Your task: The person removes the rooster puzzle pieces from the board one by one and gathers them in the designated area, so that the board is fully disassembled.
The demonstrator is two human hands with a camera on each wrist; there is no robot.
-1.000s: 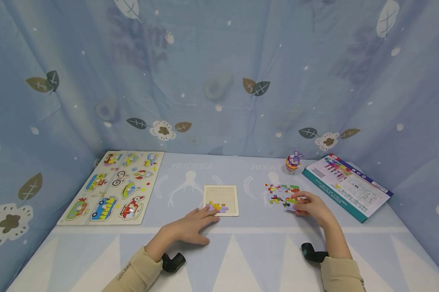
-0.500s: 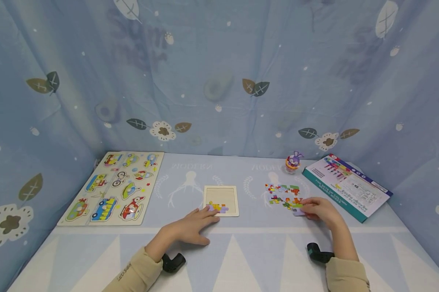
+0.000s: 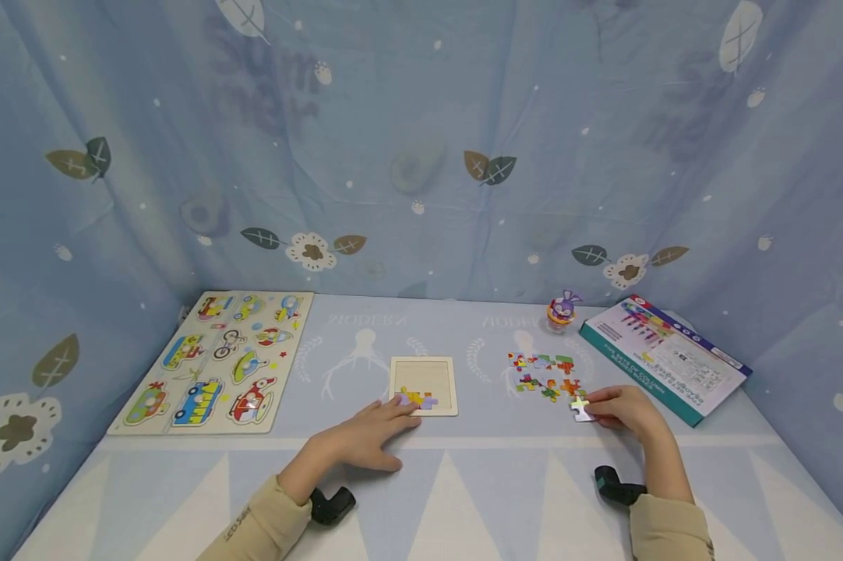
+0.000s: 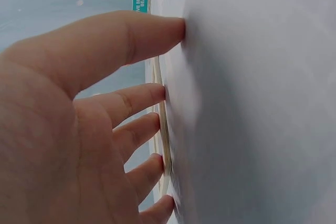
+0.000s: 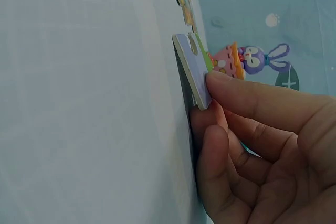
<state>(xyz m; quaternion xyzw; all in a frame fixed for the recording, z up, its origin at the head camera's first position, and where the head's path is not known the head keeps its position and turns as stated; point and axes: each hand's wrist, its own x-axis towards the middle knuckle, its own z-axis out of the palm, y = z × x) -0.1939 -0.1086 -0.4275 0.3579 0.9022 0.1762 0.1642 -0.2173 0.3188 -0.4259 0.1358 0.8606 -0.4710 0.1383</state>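
Observation:
My right hand (image 3: 625,411) pinches a jigsaw puzzle piece (image 3: 580,409) between thumb and fingers. In the right wrist view the puzzle piece (image 5: 193,69) shows a lilac and green face and is tilted up from the table. Loose puzzle pieces (image 3: 549,389) lie just beyond it in rough rows. My left hand (image 3: 365,438) lies with spread, straight fingers at the lower left of a square wooden puzzle tray (image 3: 421,363). A few joined yellow and lilac pieces (image 3: 421,400) sit in the tray's bottom part. In the left wrist view the fingertips touch the tray's edge (image 4: 165,135).
A wooden vehicle puzzle board (image 3: 211,362) lies at the far left. At the right stands a flat teal and white box (image 3: 663,362), with a small purple rabbit figure (image 3: 561,312) beside it. A blue patterned curtain (image 3: 421,148) hangs behind the table.
My right hand has drawn the puzzle piece right and slightly towards me, away from the other loose pieces, and tilted it so it catches the light. The left hand has stayed put.

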